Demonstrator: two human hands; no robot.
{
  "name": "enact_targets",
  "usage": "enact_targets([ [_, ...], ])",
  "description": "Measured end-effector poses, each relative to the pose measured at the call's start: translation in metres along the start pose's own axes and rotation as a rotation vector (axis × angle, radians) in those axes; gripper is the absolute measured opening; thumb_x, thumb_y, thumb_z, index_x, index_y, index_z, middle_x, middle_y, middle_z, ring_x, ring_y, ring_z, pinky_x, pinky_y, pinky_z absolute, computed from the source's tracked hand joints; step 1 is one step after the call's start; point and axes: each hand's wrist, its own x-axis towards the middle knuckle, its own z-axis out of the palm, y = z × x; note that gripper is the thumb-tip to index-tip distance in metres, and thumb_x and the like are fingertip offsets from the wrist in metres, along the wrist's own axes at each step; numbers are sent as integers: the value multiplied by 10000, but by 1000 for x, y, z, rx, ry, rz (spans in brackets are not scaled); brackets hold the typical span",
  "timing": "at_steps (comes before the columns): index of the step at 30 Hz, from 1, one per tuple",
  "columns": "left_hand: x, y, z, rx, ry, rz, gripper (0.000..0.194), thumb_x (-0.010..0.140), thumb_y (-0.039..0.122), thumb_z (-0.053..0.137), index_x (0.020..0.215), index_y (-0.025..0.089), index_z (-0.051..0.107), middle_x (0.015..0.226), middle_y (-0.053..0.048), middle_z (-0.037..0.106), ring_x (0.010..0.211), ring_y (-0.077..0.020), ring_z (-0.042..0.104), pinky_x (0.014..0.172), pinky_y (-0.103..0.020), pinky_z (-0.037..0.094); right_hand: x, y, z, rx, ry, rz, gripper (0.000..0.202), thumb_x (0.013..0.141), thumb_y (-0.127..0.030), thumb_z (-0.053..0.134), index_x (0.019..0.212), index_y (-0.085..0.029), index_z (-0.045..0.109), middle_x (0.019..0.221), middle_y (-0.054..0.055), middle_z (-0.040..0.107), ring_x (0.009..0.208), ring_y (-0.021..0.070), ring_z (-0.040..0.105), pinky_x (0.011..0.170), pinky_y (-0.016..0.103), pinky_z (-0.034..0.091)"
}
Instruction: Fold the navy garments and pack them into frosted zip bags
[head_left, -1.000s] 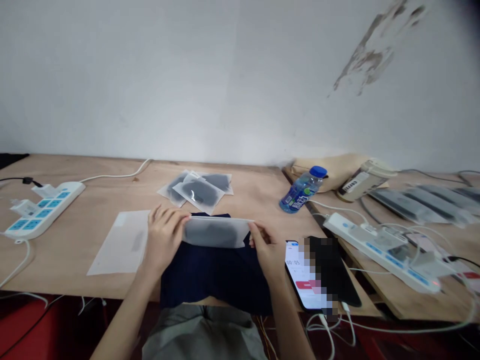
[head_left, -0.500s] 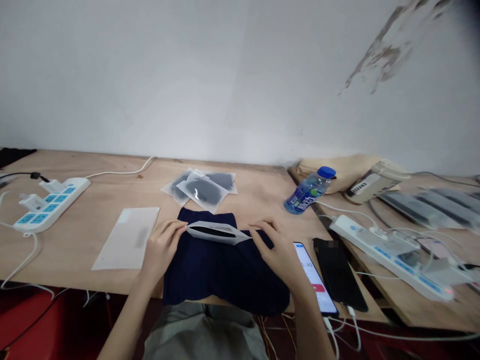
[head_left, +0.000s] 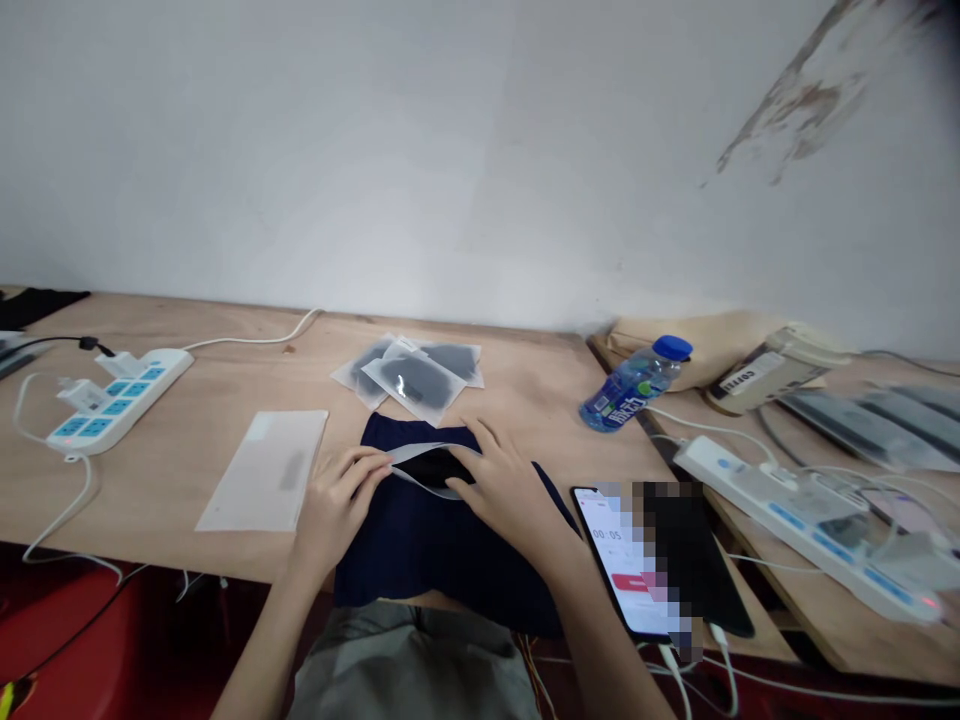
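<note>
My left hand (head_left: 345,495) is closed in a pinch on the left corner of a frosted plastic bag (head_left: 427,489). The bag's mouth gapes, and something black shows inside. At the right end of the mouth is my right hand (head_left: 506,485), its thumb by the near lip and its fingers by the far lip, curved round the bag, whose right corner it hides. Beneath both hands a navy cloth (head_left: 442,555) lies over the table edge. Beyond it is a small pile of frosted bags (head_left: 416,380) with dark contents. A flat frosted bag (head_left: 259,475) lies left of my left hand.
A phone (head_left: 619,560) with a lit timer and a dark, partly pixelated slab (head_left: 720,570) lie at right. Behind them lean a blue-capped bottle (head_left: 634,385) and a coffee cup (head_left: 772,375). White power strips (head_left: 124,400) with cables flank the work area.
My right hand has shifted left from the bag's right corner to its mouth, fingers spreading wider. The mouth has opened further. My left hand keeps its pinch. The view has shifted slightly.
</note>
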Motion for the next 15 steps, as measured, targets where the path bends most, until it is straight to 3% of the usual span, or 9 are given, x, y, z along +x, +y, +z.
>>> enact_targets([
  [4,0,5,3,-30,-7,3,179,951,260,521,1042,251,675,1051,-40,687,983,-184,656,907,-356,517,7,2,16,-80,-102,27,297,681,-205,795,965,-168,718,1332,202,533,1266,404,462,965,547,456],
  [7,-1,8,3,-68,-9,-21,201,955,275,508,1062,250,677,1075,-47,689,1007,-189,656,935,-361,511,13,2,21,-83,-129,-26,174,732,-84,685,887,-155,723,1224,191,601,1174,350,538,957,502,474],
  [9,-2,6,0,-113,20,-91,237,944,330,526,1119,252,666,1132,-57,685,1065,-207,642,974,-378,491,14,4,17,-51,-91,-65,240,765,-39,600,931,-166,718,1200,162,612,1149,308,553,956,468,487],
  [13,3,-12,-9,-415,136,-515,481,966,531,367,1201,193,615,1179,-115,679,1052,-231,653,904,-394,523,11,9,-3,38,75,-141,335,842,-42,493,1056,-206,693,1287,121,569,1206,265,525,1006,461,471],
  [15,8,-24,-13,-646,36,-742,587,952,602,304,1184,158,610,1134,-142,694,943,-226,683,801,-374,549,8,10,-11,70,149,-197,361,875,-55,464,1098,-235,684,1339,101,542,1255,260,493,1029,473,459],
])
